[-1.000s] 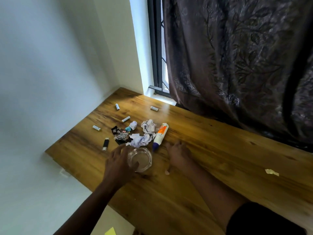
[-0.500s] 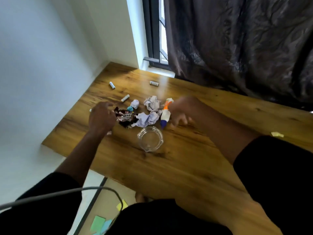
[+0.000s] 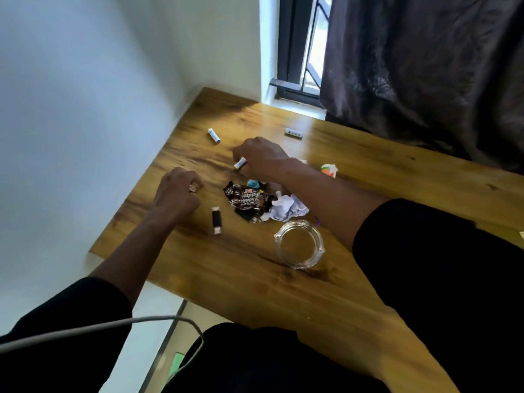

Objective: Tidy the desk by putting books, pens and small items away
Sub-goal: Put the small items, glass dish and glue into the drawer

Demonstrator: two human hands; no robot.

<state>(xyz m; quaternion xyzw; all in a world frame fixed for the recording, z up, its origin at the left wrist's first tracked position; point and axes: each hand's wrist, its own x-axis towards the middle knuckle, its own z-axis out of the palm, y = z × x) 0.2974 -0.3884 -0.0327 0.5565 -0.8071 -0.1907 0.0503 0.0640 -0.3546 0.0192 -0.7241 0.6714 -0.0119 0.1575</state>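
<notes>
On the wooden desk [image 3: 397,171] my left hand [image 3: 177,191] is closed around a small white battery, whose metal end peeks out between the fingers. My right hand [image 3: 262,156] reaches across the litter and pinches another white battery [image 3: 239,163] at its fingertips. Two more white batteries lie farther back, one [image 3: 214,136] near the wall and one [image 3: 293,133] by the window. A black battery [image 3: 217,220] lies near my left wrist. A crumpled dark wrapper [image 3: 246,198], white crumpled paper [image 3: 286,207] and a blue scrap [image 3: 253,184] sit between my arms.
An empty glass ashtray [image 3: 299,243] stands near the desk's front, under my right forearm. An orange-and-white tube [image 3: 329,170] shows behind that arm. The white wall borders the desk on the left; a dark curtain [image 3: 425,66] hangs behind. A grey cable [image 3: 113,324] crosses my lap.
My left hand has closed on a battery at the left. My right hand moved left over the litter and took hold of a white battery. The camera tilted closer.
</notes>
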